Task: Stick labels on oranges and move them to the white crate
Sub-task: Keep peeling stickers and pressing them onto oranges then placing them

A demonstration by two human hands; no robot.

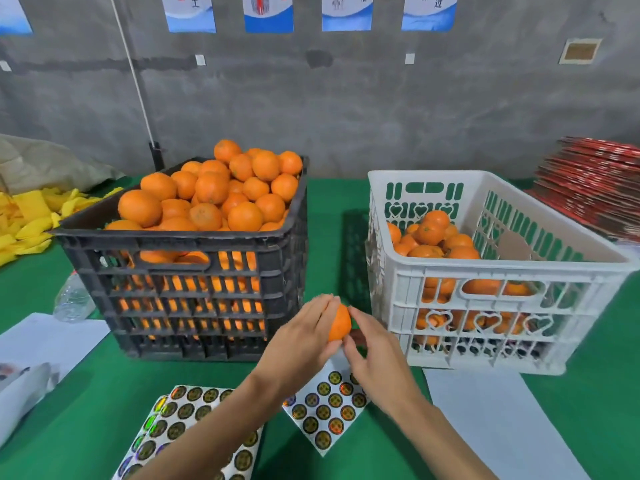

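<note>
My left hand (304,336) grips an orange (339,322) in the air between the two crates, above the green table. My right hand (372,348) touches the orange's right side with its fingers; whether a label is under them is hidden. A black crate (194,271) heaped with oranges (214,192) stands to the left. The white crate (485,282) on the right holds several oranges (436,237), piled at its left end. Two sheets of round shiny labels lie below my hands, one (325,410) under my right wrist, one (180,420) at the lower left.
White backing paper (491,417) lies in front of the white crate. A plastic bottle (71,299) lies left of the black crate, with white paper (45,344) nearby. Yellow wrappers (31,216) pile at far left. Stacked red cartons (595,188) sit at the back right.
</note>
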